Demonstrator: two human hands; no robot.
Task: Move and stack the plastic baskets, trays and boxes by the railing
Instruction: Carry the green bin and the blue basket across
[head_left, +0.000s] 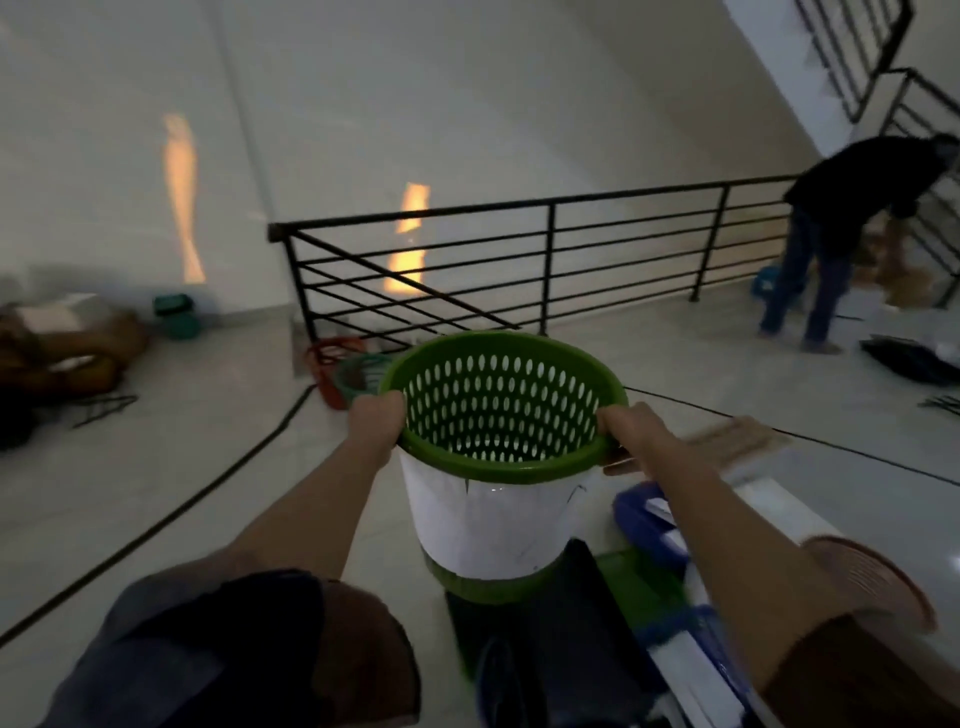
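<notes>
**Both hands hold a green basket up at its rim, in front of the railing**

Far to the left of the left-hand fingers, a small teal plastic bin (175, 316) stands on the pale tiled floor (156, 467) near the wall. Closer in, just beyond and left of those fingers, a red plastic basket (330, 364) and a dark green perforated basket (358, 375) sit on the floor at the foot of the black metal railing (519, 249), touching each other.

The left hand (375, 418) is curled closed over the left side of the rim of a round green perforated plastic basket (501, 410), with the fingers wrapped over the lip. The basket hangs between the two hands, clear of the floor, its open mouth tilted toward the camera. A white sheet of wrapping (483, 519) covers its outer wall below the fingers, and the green base shows beneath that.

The right hand (631, 428) is closed on the right side of the same rim, its fingers gripping the lip. Below and right of these fingers lie blue plastic trays (649, 525) and, further right, a brown ribbed plastic basket (872, 582); their exact stacking is blurred. Far beyond the right-hand fingers, another person in dark clothes (841, 223) bends over by the far end of the railing.
</notes>
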